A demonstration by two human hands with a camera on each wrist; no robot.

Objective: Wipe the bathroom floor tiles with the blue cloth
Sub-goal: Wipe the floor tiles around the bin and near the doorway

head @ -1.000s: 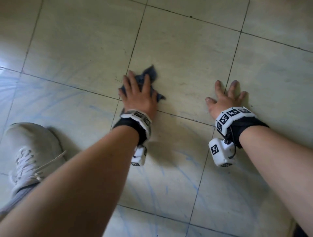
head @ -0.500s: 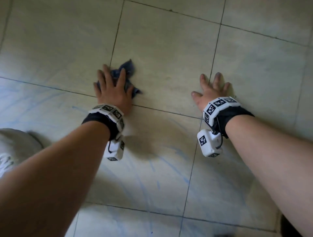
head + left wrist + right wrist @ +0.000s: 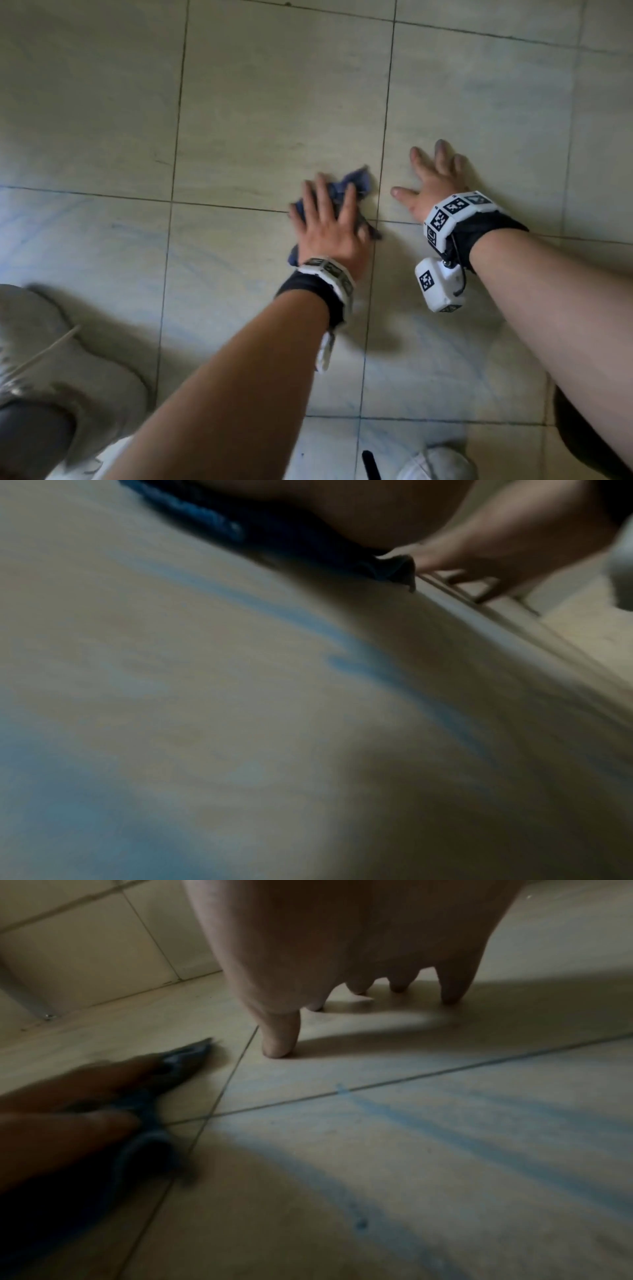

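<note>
We see a grey shoe (image 3: 58,346) nearest us, then pale floor tiles (image 3: 267,113) with blue streaks. Left hand (image 3: 330,228) presses flat on the crumpled blue cloth (image 3: 356,181) at a grout crossing; right hand (image 3: 433,181) rests just beside it, fingers spread on tile.

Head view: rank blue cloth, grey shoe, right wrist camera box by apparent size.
1. grey shoe, cropped by the frame and nearer the camera, so its lead is partly nearness.
2. blue cloth and right wrist camera box: unsure; the left hand hides much of the cloth.
</note>
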